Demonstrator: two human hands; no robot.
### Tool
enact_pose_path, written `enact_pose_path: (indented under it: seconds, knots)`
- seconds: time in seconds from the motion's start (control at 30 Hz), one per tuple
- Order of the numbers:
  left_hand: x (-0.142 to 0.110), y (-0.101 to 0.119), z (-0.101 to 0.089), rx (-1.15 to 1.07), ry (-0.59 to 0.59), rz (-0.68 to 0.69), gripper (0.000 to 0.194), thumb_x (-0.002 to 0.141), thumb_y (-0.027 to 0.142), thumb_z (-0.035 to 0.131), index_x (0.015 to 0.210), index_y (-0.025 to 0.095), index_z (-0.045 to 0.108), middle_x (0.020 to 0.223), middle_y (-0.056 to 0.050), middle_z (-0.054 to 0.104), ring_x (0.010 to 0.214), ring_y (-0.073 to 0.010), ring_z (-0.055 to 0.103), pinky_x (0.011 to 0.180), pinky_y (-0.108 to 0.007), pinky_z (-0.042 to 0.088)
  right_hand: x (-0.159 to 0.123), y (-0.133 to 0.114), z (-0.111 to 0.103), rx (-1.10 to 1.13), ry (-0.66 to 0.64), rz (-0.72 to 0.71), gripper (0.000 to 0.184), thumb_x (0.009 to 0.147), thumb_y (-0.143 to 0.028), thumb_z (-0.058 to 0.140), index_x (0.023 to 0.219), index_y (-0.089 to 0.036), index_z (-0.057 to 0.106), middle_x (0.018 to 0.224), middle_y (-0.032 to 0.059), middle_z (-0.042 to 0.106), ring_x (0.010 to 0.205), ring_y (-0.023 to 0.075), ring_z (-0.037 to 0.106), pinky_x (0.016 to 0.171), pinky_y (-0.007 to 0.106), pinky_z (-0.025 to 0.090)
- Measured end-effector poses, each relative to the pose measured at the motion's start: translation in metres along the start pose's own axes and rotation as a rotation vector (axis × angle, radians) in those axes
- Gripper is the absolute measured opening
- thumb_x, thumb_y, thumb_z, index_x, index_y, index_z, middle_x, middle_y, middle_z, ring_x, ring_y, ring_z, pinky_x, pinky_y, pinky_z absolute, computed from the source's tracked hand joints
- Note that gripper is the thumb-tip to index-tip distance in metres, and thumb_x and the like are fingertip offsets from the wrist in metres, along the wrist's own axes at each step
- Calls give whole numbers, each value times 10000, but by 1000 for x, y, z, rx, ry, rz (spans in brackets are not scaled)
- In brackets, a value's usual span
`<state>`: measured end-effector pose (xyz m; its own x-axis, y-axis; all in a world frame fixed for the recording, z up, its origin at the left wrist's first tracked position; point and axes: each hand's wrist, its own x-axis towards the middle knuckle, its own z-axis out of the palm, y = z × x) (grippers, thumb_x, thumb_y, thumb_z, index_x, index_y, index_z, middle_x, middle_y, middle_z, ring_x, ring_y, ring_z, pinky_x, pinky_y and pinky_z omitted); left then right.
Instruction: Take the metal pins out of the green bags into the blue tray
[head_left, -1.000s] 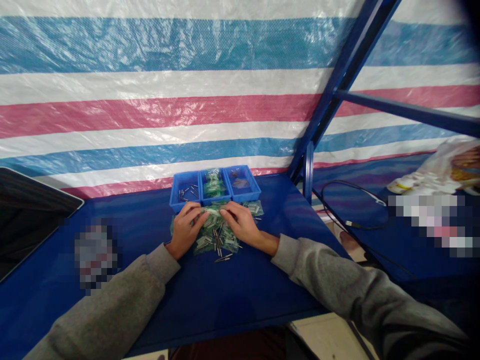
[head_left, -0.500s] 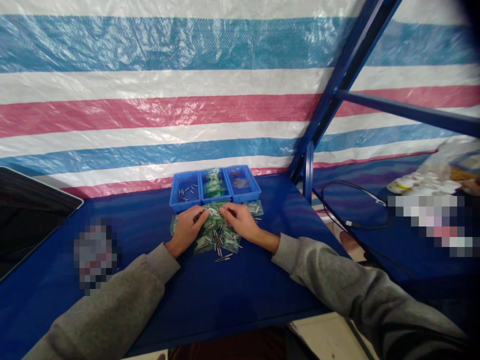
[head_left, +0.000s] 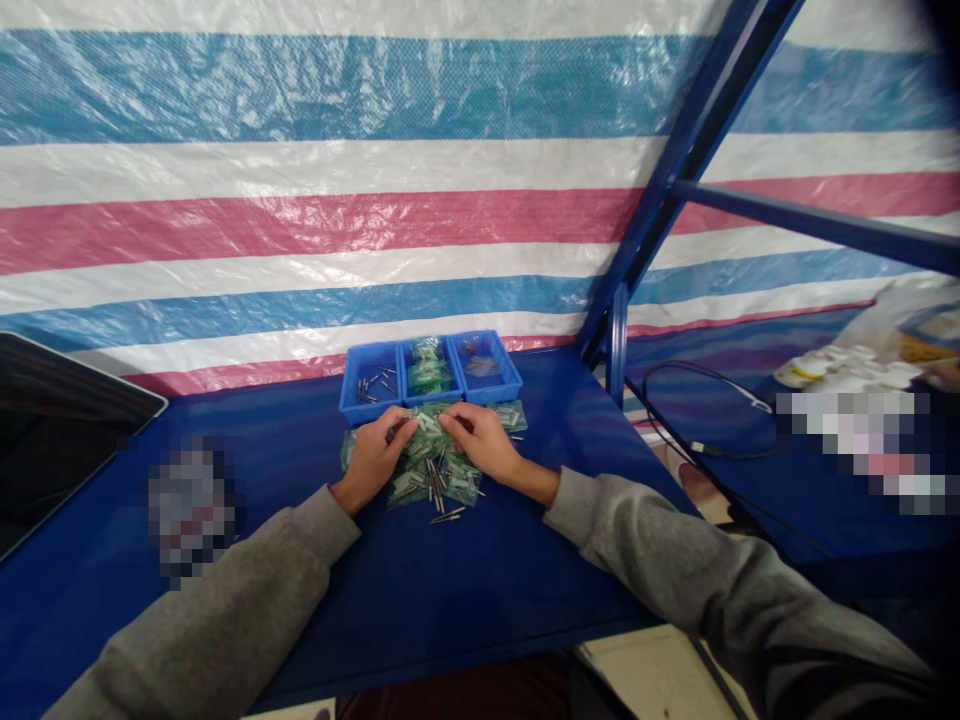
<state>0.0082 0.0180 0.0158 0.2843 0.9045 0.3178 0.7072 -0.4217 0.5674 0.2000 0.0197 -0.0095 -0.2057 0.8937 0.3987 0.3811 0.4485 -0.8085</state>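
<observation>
A heap of small green plastic packets lies on the blue table, with several loose metal pins among them. My left hand and my right hand rest on the heap, fingers curled. Together they pinch one green packet between their fingertips at the far side of the heap. Just beyond stand three blue bins: the left bin holds pins, the middle bin holds green packets, the right bin holds a few small bits.
A striped tarp hangs behind the table. A dark tray edge sits at far left. A blue steel post stands right of the bins, with a black cable and a white plastic bag on the neighbouring table.
My hands have barely shifted; the fingertips have edged closer together on the packet. At far right a hand by the white bag has drawn away.
</observation>
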Motion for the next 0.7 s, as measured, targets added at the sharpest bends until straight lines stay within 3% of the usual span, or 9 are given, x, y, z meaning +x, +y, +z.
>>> enact_pose_path:
  seconds: [0.2, 0.43, 0.57, 0.7]
  knots:
    - [-1, 3, -2, -76, -2, -27, 270, 879, 402, 432, 900, 175, 576, 634, 33, 589, 543, -98, 538, 555, -202, 386, -1, 0, 0, 8, 36, -19, 248, 855, -386, 502, 803, -172, 618, 625, 0, 557, 583, 124, 494, 561, 216, 374]
    - [-3, -2, 0, -102, 14, -7, 264, 869, 393, 454, 903, 174, 595, 683, 10, 622, 557, -103, 552, 559, -203, 418, -3, -4, 1, -2, 72, -47, 242, 863, -359, 489, 755, -170, 595, 625, -6, 533, 562, 112, 462, 547, 215, 363]
    - [-4, -2, 0, -204, 52, -4, 305, 870, 365, 463, 1102, 182, 537, 714, 3, 634, 573, -108, 573, 577, -207, 450, -3, -4, 1, 30, 95, -1, 256, 864, -377, 479, 765, -170, 590, 611, -14, 520, 537, 106, 454, 523, 213, 360]
    - [-6, -1, -1, -296, 69, 27, 366, 890, 303, 433, 1238, 189, 435, 757, 0, 636, 567, -95, 563, 574, -201, 460, -3, -1, 2, 126, 112, 48, 261, 845, -345, 519, 1050, -192, 566, 652, -24, 556, 517, 104, 484, 510, 212, 380]
